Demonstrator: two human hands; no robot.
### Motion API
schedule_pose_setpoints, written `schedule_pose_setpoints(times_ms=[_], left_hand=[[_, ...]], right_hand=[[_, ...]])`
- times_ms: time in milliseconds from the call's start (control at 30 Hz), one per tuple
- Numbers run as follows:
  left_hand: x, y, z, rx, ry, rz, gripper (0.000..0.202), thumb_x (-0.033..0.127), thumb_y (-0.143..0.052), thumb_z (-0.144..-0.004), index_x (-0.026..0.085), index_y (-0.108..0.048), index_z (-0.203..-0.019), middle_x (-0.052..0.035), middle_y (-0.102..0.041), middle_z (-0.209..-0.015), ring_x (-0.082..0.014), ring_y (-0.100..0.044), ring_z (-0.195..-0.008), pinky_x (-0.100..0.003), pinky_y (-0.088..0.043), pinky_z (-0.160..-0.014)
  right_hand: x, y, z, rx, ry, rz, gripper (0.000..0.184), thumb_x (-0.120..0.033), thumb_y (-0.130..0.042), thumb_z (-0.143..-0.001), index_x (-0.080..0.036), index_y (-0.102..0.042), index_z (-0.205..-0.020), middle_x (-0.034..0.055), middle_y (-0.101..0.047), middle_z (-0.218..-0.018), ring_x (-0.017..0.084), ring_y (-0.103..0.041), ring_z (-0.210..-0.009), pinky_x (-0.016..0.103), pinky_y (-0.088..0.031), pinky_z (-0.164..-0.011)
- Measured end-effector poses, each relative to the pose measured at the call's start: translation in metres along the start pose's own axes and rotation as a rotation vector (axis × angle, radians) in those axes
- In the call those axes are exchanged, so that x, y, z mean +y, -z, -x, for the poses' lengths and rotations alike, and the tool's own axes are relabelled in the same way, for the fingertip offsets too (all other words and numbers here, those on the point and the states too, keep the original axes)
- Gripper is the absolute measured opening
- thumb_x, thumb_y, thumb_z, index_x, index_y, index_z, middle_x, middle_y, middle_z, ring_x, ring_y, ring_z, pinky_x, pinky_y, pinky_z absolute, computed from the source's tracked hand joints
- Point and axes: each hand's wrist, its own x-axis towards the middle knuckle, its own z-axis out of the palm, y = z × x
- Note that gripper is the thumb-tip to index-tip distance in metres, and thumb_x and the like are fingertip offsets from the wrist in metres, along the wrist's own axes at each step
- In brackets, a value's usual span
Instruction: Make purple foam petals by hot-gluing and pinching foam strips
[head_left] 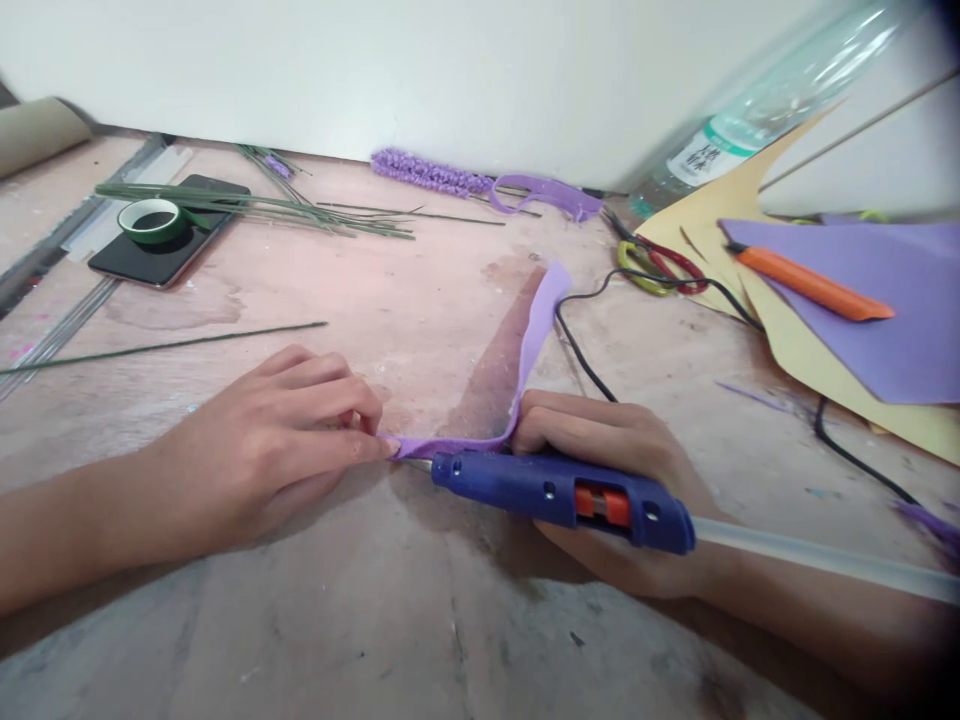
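Observation:
A purple strip [531,335], which looks like felt or foam, runs from my left fingertips along the table and bends up at its far end. My left hand [292,430] pinches its near end with thumb and fingers. In my right hand [600,440] is a blue hot glue gun [487,482], lying on its side with a clear glue stick [817,557] out of its back. The gun's metal nozzle is at the strip, just right of my left fingertips. My right fingers also touch the strip; whether they grip it I cannot tell.
Green tape [152,221] rests on a phone [131,262], beside green wires [300,205]. A fluffy purple stem [427,173] lies along the wall. Scissors [652,265], a bottle [705,155], purple sheets [885,355] and an orange cutter [814,283] are right. A black cord [581,355] crosses the table.

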Motion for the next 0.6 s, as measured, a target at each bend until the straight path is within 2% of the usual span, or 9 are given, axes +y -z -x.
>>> schedule_pose_setpoints(times_ms=[600], left_hand=[[-0.0013,0.0002,-0.0002,-0.003,0.004,0.02,0.024,0.007,-0.048,-0.104,0.02,-0.066,-0.113,-0.0058,-0.072,-0.108,-0.0233,-0.062,-0.101,-0.039,-0.04,-0.088]], right_hand=[[-0.0006,0.002,0.0028,-0.003,-0.033,0.007,0.011,-0.017,-0.059,-0.085,-0.023,-0.05,-0.089,-0.0014,-0.056,-0.078,0.013,-0.047,-0.065,0.027,-0.035,-0.059]])
